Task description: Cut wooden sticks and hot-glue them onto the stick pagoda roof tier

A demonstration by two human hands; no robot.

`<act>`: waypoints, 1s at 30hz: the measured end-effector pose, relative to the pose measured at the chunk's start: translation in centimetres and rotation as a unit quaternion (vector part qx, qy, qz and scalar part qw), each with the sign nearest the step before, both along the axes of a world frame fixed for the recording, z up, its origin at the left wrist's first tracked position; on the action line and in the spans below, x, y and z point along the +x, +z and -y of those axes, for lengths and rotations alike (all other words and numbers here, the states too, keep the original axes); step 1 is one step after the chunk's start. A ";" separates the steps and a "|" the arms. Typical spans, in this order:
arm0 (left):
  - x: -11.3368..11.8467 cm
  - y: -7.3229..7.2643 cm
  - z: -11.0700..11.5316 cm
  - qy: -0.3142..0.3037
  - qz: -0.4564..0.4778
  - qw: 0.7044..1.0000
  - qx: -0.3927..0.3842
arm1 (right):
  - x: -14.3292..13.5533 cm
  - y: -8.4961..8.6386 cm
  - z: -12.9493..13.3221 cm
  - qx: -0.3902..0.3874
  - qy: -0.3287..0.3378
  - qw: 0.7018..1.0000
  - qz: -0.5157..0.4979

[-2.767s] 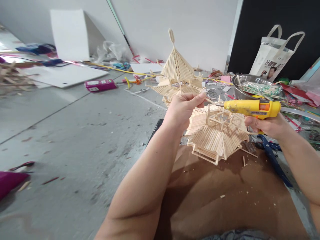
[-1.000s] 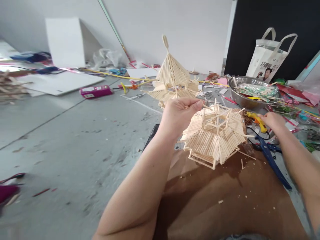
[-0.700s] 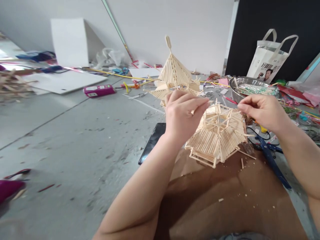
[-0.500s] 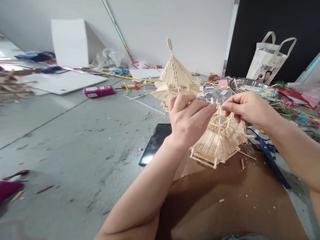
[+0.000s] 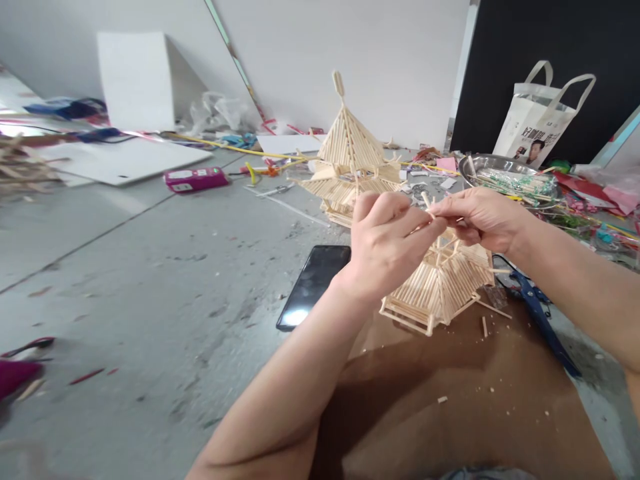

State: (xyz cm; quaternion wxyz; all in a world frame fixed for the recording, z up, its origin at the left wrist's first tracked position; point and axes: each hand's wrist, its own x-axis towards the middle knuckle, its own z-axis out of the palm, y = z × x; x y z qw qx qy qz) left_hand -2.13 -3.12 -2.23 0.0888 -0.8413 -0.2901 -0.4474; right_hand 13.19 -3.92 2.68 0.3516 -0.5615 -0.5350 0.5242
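Note:
A roof-like model of thin wooden sticks [image 5: 425, 297], with an open frame at its top, rests on a brown board. My left hand [image 5: 390, 243] is closed above its left side, its fingertips pinched on a short wooden stick [image 5: 426, 199] that pokes up between the hands. My right hand [image 5: 485, 219] comes in from the right, thumb and finger pinched together at the same stick, touching the left fingertips. The lower end of the stick and part of the frame are hidden by my fingers. Behind stands a taller pagoda-like stick model [image 5: 350, 150] with a pointed roof.
A black phone [image 5: 313, 287] lies left of the brown board [image 5: 475, 387]. Blue-handled pliers [image 5: 545, 327] are at its right. A metal bowl [image 5: 467, 175] of sticks, a white bag [image 5: 530, 123] and scraps are at the back right. A purple box-shaped thing [image 5: 196, 179] lies further left.
My hands have come together: the left shifted right, and the right fingertips moved left to meet it above the frame. The stick between them now leans more. The model stays put.

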 end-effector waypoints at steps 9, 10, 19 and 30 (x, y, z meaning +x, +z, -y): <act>-2.5 0.6 -2.3 0.088 0.030 0.957 -0.276 | 1.3 0.3 -3.6 0.137 0.095 0.933 0.319; -2.5 0.3 -2.7 0.082 0.023 0.949 -0.304 | 1.3 0.4 -3.9 0.135 0.116 0.925 0.335; -1.7 -0.2 -3.2 0.024 -0.010 0.927 -0.375 | 0.5 0.7 -5.4 0.129 0.176 0.888 0.405; -1.4 -0.2 -3.3 0.034 -0.009 0.921 -0.388 | 0.8 0.6 -5.1 0.129 0.182 0.886 0.407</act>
